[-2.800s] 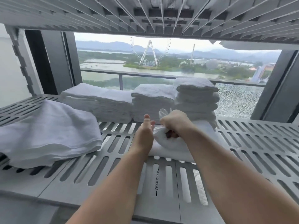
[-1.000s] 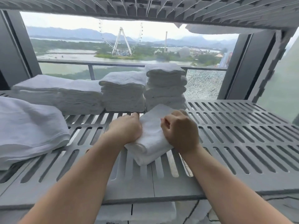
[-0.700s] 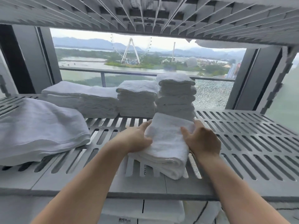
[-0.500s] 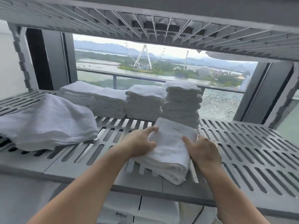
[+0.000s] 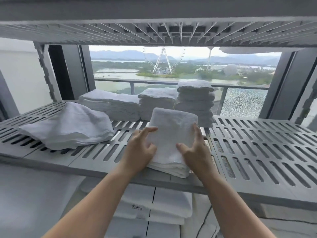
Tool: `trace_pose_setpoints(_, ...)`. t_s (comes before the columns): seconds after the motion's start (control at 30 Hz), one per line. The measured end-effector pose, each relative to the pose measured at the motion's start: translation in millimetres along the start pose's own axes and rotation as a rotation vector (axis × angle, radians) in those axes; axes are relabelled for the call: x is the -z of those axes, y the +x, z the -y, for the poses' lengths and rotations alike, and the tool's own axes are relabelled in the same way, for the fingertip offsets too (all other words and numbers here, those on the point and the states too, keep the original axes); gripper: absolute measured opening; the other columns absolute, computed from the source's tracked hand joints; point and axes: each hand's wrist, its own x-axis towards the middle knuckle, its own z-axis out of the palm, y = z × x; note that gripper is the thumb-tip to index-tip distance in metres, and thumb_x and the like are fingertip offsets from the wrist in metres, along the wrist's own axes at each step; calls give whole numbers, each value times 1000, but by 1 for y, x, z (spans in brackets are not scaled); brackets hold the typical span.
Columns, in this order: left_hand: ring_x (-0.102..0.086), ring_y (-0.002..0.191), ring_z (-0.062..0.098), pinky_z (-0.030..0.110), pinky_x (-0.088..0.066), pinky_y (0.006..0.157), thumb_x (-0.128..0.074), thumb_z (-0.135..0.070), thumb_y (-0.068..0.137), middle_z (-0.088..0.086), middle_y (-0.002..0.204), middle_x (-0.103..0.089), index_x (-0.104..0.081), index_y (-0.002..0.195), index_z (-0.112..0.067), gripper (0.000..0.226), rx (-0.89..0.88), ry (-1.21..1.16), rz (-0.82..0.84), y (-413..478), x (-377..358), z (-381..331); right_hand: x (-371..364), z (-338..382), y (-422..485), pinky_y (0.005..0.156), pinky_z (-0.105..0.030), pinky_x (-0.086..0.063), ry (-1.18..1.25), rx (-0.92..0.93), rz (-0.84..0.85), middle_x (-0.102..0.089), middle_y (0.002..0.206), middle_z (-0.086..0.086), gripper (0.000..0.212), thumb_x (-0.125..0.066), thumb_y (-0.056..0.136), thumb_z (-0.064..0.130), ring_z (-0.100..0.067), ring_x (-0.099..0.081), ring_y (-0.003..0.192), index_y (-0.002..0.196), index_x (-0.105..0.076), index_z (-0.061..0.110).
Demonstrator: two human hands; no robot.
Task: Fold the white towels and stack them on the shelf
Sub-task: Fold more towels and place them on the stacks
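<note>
The folded white towel (image 5: 171,134) lies flat on the grey slotted shelf (image 5: 257,143), at the middle of the shelf. Its near, layered edge is at the shelf's front lip. Its far, rounded fold is just in front of the tall towel stack (image 5: 195,103).

Left hand (image 5: 139,152): placed against the towel's left side. The fingers are extended and spread, and the index finger lies on the top face. It does not clasp the cloth.

Right hand (image 5: 195,152): placed against the towel's right side. The thumb rests on the top face and the fingers run straight along the right edge. It does not clasp the cloth either.

The two hands are apart, with the towel between them.

Back row, left to right:
- two low towel stacks (image 5: 109,103), touching each other;
- a medium towel stack (image 5: 157,103);
- the tall towel stack, which is the highest.

A loose heap of unfolded white towels (image 5: 68,127) lies on the left part of the shelf, well apart from the folded towel.

An upper shelf (image 5: 154,31) of the same ribbed grey plastic spans the top of the view. Below the working shelf lie more folded linens (image 5: 154,206), one bearing a small printed logo.

Behind the shelving, a window shows a balcony railing (image 5: 154,81), water and a Ferris wheel (image 5: 162,60).
</note>
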Motion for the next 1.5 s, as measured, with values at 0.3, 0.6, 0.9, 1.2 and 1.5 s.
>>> trace_pose_setpoints(0.3, -48, 98, -10, 2, -37, 76, -60, -14, 84, -8, 110, -51, -56, 128, -46, 55, -86, -77, -215, 40, 18, 17, -14, 36, 38, 86, -39, -51, 57, 54, 33, -49, 137, -2, 99, -52, 64, 25, -26, -58, 105, 143, -6, 66)
trace_pose_setpoints(0.6, -54, 106, 12, 36, -52, 91, -60, -14, 84, 1, 122, -49, -49, 142, -32, 62, -182, -215, -89, 132, 43, 42, -44, 82, 134, 95, -54, -52, 153, 14, -75, -52, 133, -13, 89, -61, 77, 7, -35, -57, 113, 151, -19, 32)
trace_pose_setpoints(0.9, -66, 104, 20, 46, -55, 90, -65, -9, 86, -3, 118, -65, -57, 131, -36, 53, -72, -335, -15, 208, 59, 66, -79, 104, 199, 36, -21, -41, 260, -38, -230, -69, 105, -8, 57, -60, 82, 7, -20, -60, 62, 137, -51, 19)
trace_pose_setpoints(1.2, -61, 116, 22, 47, -53, 97, -64, -16, 87, 10, 132, -62, -64, 121, -33, 38, 54, -476, -35, 288, 57, 53, -78, 124, 269, 79, -45, -60, 142, 107, -384, -69, 122, -5, 44, -63, 92, 21, -16, -64, 88, 136, -60, 14)
trace_pose_setpoints(1.5, -65, 103, 27, 50, -58, 86, -62, -16, 92, 11, 121, -64, -64, 120, -25, 29, 72, -399, -54, 330, 20, 70, -90, 98, 326, 101, -27, -42, -66, 157, -393, -59, 139, -13, 45, -54, 99, 21, -27, -56, 127, 141, -53, 5)
